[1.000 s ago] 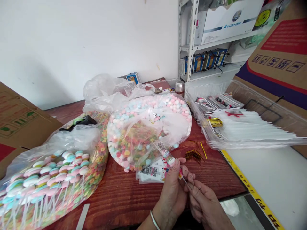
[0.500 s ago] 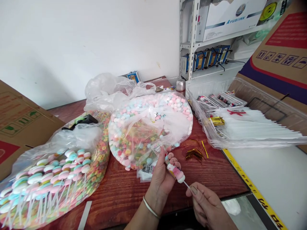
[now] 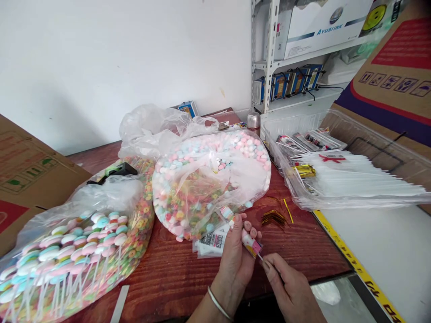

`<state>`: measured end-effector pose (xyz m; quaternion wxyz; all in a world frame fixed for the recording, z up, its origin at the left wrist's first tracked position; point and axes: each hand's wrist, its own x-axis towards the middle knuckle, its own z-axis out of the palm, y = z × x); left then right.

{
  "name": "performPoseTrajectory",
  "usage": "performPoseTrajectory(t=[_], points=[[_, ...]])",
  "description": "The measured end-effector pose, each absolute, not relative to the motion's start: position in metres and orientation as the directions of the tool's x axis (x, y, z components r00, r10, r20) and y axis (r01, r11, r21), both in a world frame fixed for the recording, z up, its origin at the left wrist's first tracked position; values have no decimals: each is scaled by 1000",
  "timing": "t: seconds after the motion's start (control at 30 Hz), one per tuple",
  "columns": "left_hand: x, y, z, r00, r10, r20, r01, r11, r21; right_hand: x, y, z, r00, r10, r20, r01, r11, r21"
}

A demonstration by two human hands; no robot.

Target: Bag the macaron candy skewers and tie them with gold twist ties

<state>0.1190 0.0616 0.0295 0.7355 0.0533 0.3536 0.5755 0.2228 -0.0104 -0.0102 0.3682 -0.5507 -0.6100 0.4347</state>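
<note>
My left hand (image 3: 238, 246), with a light bangle on its wrist, is wrapped round a candy stick in a clear printed wrapper (image 3: 248, 242). The wrapped candies slant from upper left to lower right across its fingers. At their lower end my right hand (image 3: 286, 278) pinches the thin white stick (image 3: 260, 257). Just behind the left hand lie small printed clear bags (image 3: 212, 242). Gold twist ties (image 3: 273, 217) rest on the red-brown table (image 3: 303, 242). A large bag of pastel candies (image 3: 249, 148) sits beyond the hands.
At the left, a bag (image 3: 134, 179) of ring candies has candy sticks (image 3: 67, 246) lying on it. A clear tray (image 3: 292, 193) with white sticks stands at the right. Cardboard boxes (image 3: 397, 76) flank both sides; a metal flask (image 3: 253, 122) stands behind.
The wrapper now reaches over the candies' lower end, which was bare before. My left hand has shifted slightly right, and my right hand sits closer to the candies on the stick.
</note>
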Motion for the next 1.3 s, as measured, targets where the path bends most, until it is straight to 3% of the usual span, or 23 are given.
performPoseTrajectory(t=[0.23, 0.43, 0.6, 0.77, 0.83, 0.9, 1.03, 1.1, 1.17, 1.23, 1.3], points=[[134, 40, 20, 143, 897, -418, -718, 385, 580, 219, -5, -32, -40, 999, 25, 393, 38, -919], [132, 35, 11, -21, 943, -333, -405, 297, 865, 208, 11, -20, 67, 991, -113, 44, -116, -992], [125, 31, 1, 121, 920, -374, -478, 384, 790, 200, 10, -18, 112, 968, -225, -331, -177, -927], [119, 30, 1, 205, 916, -345, -636, 393, 664, 199, 15, -18, -2, 912, -409, -645, -314, -697], [116, 31, 2, 178, 909, -377, -608, 403, 684, 201, 15, -14, -111, 873, -474, -669, -419, -614], [113, 33, 2, 120, 911, -395, -546, 393, 740, 204, 14, -9, -178, 859, -479, -626, -475, -619], [110, 36, 1, 32, 917, -398, -439, 370, 818, 207, 11, -8, 84, 966, -245, -326, -206, -923], [108, 37, 2, 62, 919, -389, -424, 378, 823, 205, 11, -14, 141, 978, -155, -236, -119, -964], [106, 38, 3, 166, 905, -391, -458, 422, 783, 201, 11, -20, 79, 966, -246, -380, -199, -903], [103, 39, 3, 320, 860, -399, -493, 510, 705, 198, 11, -23, -114, 924, -366, -595, -358, -720], [99, 40, 3, 426, 812, -398, -497, 578, 647, 197, 10, -21, -310, 885, -348, -650, -464, -601]])
